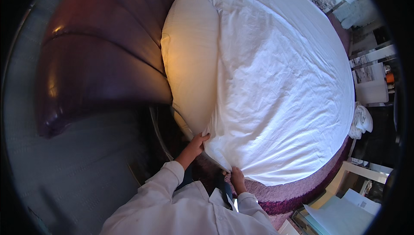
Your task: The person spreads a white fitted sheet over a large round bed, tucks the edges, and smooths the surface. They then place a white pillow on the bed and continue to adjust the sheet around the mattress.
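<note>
From my feed, the biggest thing is the round bed (302, 179), its purple plush base showing along the lower rim. On it lies a bare cream mattress (192, 58), mostly covered by a white sheet (280, 75), wrinkled, spread over the right and middle and leaving the left strip of mattress uncovered. Behind the bed on the left curves a dark padded leather headboard (99, 53), glossy with lamp glare. Below it I see a grey textured wall or floor area (69, 161); I cannot tell which. At the right edge stands cluttered furniture, with a bundle of white linen (361, 123) beside the bed and pale papers (340, 213) at lower right. My left hand (197, 142) pinches the sheet's edge at the near corner of the mattress, fingers closed on the cloth. My right hand (236, 176) grips the sheet's hem lower down, closed over it against the purple base.
</note>
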`<state>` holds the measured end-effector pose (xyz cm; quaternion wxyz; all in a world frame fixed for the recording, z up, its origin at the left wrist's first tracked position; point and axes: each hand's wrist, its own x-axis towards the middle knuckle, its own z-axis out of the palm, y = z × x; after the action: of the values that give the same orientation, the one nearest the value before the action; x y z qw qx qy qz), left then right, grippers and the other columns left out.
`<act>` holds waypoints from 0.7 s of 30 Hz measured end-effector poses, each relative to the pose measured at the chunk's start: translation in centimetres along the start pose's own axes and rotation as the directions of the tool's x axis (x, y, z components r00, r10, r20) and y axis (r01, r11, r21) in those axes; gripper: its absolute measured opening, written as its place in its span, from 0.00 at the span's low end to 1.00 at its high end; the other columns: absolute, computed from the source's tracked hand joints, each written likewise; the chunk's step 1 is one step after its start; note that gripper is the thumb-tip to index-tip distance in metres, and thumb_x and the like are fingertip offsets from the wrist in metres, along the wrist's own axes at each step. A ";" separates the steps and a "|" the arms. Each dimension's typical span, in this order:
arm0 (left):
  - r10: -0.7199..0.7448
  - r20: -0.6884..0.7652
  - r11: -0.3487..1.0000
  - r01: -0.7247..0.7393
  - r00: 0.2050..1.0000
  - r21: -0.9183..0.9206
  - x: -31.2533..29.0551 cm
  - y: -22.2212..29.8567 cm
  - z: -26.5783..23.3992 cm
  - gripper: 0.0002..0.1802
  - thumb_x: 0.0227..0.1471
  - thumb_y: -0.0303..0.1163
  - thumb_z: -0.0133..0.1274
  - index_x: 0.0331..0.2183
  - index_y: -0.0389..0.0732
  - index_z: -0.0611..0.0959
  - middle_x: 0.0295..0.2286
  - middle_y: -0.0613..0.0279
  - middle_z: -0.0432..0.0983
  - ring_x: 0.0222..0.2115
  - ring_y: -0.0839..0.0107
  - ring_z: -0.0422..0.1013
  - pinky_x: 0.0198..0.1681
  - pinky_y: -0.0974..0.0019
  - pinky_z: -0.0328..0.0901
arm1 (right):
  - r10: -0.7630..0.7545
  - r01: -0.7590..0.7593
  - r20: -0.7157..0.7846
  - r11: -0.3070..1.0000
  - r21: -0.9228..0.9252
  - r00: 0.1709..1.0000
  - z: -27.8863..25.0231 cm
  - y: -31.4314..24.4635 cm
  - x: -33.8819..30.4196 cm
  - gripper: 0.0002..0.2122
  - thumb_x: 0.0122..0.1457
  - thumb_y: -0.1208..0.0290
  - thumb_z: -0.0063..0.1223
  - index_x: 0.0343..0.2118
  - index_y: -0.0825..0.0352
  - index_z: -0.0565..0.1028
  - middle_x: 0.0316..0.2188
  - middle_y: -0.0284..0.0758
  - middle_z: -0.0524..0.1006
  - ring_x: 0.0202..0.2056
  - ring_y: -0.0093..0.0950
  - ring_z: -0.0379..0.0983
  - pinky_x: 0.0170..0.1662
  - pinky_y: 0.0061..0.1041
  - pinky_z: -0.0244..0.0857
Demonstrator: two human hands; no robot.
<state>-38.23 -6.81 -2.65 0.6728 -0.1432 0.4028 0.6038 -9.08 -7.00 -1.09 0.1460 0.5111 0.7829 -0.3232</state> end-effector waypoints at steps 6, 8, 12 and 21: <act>0.080 -0.047 0.996 -0.081 0.996 -0.026 -1.4 1.1 -3.7 0.17 0.53 0.32 0.51 0.45 0.39 0.72 0.39 0.60 0.73 0.39 0.66 0.70 0.45 0.62 0.65 | -0.238 0.256 -0.395 0.967 -0.006 0.888 -4.7 -13.7 2.8 0.24 0.45 0.68 0.56 0.47 0.65 0.64 0.42 0.42 0.67 0.41 0.46 0.64 0.45 0.42 0.59; 0.053 -0.014 0.995 -0.054 0.999 -0.089 -1.6 0.6 -3.1 0.17 0.54 0.32 0.49 0.45 0.39 0.72 0.39 0.60 0.73 0.39 0.66 0.70 0.45 0.62 0.64 | -0.339 0.366 -0.430 0.930 -0.020 0.837 -5.3 -17.0 4.1 0.26 0.42 0.66 0.59 0.46 0.64 0.65 0.41 0.41 0.66 0.41 0.45 0.64 0.45 0.41 0.58; 0.069 0.048 0.987 -0.062 0.996 -0.149 -2.5 0.2 -1.5 0.15 0.55 0.31 0.47 0.45 0.39 0.72 0.39 0.60 0.73 0.41 0.66 0.70 0.47 0.61 0.63 | -0.398 0.432 -0.375 0.902 0.007 0.837 -5.3 -18.0 6.2 0.22 0.41 0.64 0.59 0.39 0.64 0.67 0.35 0.40 0.68 0.38 0.43 0.66 0.40 0.39 0.61; 0.093 0.136 0.931 -0.038 0.986 -0.362 0.2 3.0 2.5 0.20 0.55 0.38 0.47 0.45 0.37 0.73 0.40 0.56 0.74 0.42 0.63 0.69 0.49 0.59 0.61 | -0.488 0.521 -0.319 0.853 0.021 0.812 -7.6 -17.0 3.6 0.07 0.42 0.81 0.47 0.26 0.64 0.67 0.25 0.38 0.68 0.32 0.40 0.68 0.33 0.39 0.63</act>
<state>-40.11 -4.23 -0.31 0.6434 -0.2040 0.2385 0.6982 -25.07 -4.04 8.65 -0.0942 0.3350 0.8848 -0.3099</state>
